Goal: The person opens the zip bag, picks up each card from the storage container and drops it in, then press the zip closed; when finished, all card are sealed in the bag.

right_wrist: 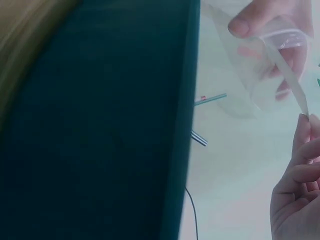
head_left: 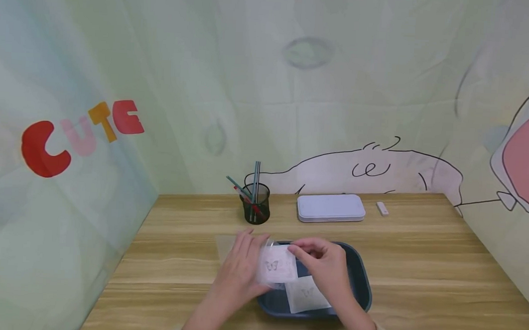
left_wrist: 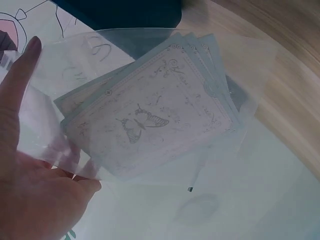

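Over a dark blue tray (head_left: 361,280), my left hand (head_left: 241,268) holds a clear plastic sleeve (left_wrist: 150,165) with several pale butterfly-print cards (head_left: 278,265) in it. In the left wrist view the cards (left_wrist: 150,120) lie fanned inside the sleeve, with my left hand (left_wrist: 35,190) gripping its left edge. My right hand (head_left: 326,268) pinches the top right edge of the cards. In the right wrist view its fingers (right_wrist: 300,170) hold that thin edge below my left hand (right_wrist: 265,30), beside the tray (right_wrist: 100,125). One more butterfly card (head_left: 307,296) lies flat in the tray.
A black mesh pen holder (head_left: 256,210) with pens stands behind the tray. A white flat case (head_left: 331,207) and a small white object (head_left: 382,208) lie near the wall. A clear sheet (head_left: 225,245) rests on the wooden table (head_left: 420,273) left of my hands.
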`<state>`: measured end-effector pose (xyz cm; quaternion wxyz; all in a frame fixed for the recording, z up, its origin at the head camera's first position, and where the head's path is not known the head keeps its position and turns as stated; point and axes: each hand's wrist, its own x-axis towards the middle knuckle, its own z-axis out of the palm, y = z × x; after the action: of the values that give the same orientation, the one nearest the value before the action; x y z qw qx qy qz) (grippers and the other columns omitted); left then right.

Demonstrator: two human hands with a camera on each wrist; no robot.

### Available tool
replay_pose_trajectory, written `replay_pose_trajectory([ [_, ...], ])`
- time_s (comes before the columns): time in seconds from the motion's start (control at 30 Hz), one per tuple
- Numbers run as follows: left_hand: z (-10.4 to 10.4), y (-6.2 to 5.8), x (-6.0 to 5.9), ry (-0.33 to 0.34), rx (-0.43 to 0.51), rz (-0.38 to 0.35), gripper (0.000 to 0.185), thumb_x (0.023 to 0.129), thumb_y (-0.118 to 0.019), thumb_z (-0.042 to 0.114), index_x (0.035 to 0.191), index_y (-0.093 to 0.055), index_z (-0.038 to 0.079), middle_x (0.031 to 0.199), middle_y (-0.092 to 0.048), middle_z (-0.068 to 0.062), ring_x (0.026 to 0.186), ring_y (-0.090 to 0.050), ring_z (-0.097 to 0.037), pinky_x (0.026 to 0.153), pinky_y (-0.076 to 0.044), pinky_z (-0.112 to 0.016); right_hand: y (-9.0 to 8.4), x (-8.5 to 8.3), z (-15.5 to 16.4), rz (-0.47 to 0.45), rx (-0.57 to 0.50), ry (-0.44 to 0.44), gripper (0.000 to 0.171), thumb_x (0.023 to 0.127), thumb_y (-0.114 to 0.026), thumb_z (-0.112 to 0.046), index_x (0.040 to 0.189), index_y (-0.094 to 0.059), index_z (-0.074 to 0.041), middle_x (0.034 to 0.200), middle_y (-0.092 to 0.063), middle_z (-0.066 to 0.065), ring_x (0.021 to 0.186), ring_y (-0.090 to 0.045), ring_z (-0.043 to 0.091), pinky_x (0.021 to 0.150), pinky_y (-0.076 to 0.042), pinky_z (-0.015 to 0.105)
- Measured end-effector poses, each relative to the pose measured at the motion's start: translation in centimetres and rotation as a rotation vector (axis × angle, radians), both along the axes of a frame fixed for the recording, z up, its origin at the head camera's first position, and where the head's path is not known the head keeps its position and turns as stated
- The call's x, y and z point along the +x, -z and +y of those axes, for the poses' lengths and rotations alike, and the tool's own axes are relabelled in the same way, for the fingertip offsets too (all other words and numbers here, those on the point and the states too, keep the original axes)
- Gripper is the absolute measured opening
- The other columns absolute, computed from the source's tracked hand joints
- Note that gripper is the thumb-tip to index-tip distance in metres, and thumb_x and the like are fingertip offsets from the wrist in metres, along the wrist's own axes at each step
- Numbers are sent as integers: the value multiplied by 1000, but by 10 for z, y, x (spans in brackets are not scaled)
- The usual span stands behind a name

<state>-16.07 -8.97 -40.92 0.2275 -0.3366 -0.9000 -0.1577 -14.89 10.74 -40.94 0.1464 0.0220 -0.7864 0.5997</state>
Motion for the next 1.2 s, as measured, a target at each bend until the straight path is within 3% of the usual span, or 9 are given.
replay_pose_trajectory([
  [0.43,2,-2,0,-4,-18,28,97,48,-84,42,124,-41,0,114,-47,-12,121,-33,-30,106,-22,-42,1,0,-10,-23,-13,-65,15,73,-69,-40,81,-70,-28,66,-64,-4,42,-47,17,34,-40,26],
  [0.67,3,-2,1,-6,-10,16,97,48,-84,40,125,-40,1,113,-47,-11,121,-32,-29,107,-19,-40,3,-1,-18,-44,-10,-126,14,75,-71,-25,88,-71,-21,71,-66,-6,44,-46,13,35,-37,22],
  [0.83,4,-1,0,10,14,21,96,47,-84,39,125,-41,1,111,-47,-10,120,-33,-29,107,-20,-38,6,0,-25,-73,-4,-179,21,75,-71,-22,96,-70,-21,76,-67,-5,44,-49,13,36,-44,24],
  [1.0,4,2,-2,37,38,74,96,46,-83,41,122,-44,-1,109,-49,-11,117,-36,-28,106,-22,-37,10,3,-31,-29,27,-225,25,75,-71,-25,100,-68,-28,78,-66,-11,44,-50,11,38,-46,26],
  [1.2,4,2,-2,42,40,89,93,47,-83,41,121,-46,-1,108,-50,-10,115,-38,-27,106,-23,-37,12,6,-36,77,151,-189,25,75,-71,-22,99,-69,-29,77,-64,-16,44,-49,5,37,-44,22],
])
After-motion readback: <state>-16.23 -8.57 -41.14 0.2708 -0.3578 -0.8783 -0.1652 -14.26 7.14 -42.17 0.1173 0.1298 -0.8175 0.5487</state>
